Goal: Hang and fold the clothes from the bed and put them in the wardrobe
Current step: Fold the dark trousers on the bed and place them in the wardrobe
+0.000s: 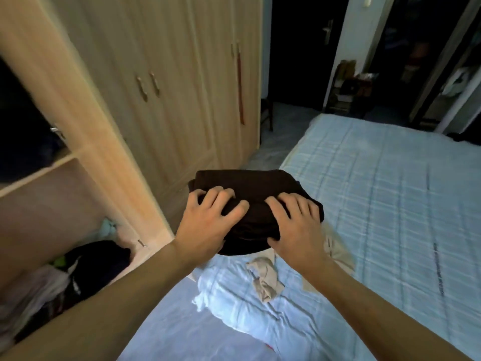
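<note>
A folded dark brown garment [250,188] is held up in the air above the near left corner of the bed [377,191]. My left hand [208,220] grips its left side and my right hand [294,222] grips its right side, fingers spread over the top. Below it a crumpled beige garment [265,277] lies on the light blue checked bedspread. The light wooden wardrobe [109,157] stands at the left with one compartment open, showing a shelf [39,173] and a heap of dark and light clothes [86,267] at the bottom.
Closed wardrobe doors with handles [148,84] fill the middle. A narrow strip of floor [270,149] runs between wardrobe and bed. A dark doorway [299,48] and a cluttered rack [348,87] lie at the far end.
</note>
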A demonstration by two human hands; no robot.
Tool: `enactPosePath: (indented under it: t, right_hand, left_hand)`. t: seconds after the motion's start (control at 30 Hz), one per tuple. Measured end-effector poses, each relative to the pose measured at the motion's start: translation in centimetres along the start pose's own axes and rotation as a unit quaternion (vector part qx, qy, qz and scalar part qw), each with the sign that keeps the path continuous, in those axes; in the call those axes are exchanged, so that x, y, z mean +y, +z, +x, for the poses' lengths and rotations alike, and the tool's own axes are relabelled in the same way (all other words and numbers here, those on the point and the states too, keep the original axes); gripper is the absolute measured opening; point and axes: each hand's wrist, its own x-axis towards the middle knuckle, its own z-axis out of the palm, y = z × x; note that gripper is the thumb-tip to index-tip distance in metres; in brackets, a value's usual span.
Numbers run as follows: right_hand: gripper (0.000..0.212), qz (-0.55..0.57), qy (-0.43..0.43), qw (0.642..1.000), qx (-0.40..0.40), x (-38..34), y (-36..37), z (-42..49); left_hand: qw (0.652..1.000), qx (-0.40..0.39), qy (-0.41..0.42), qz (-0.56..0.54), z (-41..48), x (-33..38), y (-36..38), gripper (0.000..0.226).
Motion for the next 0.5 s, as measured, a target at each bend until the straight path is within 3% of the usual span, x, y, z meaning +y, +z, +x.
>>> enactPosePath:
  t: [0.23, 0.5]
  right_hand:
    - [0.088, 0.023, -0.119, 0.992, 0.032, -13.0, -3.8, 4.1]
    - [0.088, 0.063, -0.223, 0.972, 0.043, -24.3, -3.5, 5.1]
  left_hand:
    - [0.992, 0.030, -0.105, 0.062, -11.3, -7.1, -7.4, 0.087]
    - [0.971, 0.007, -0.220, 0.097, -22.4, -11.2, -10.5, 0.088]
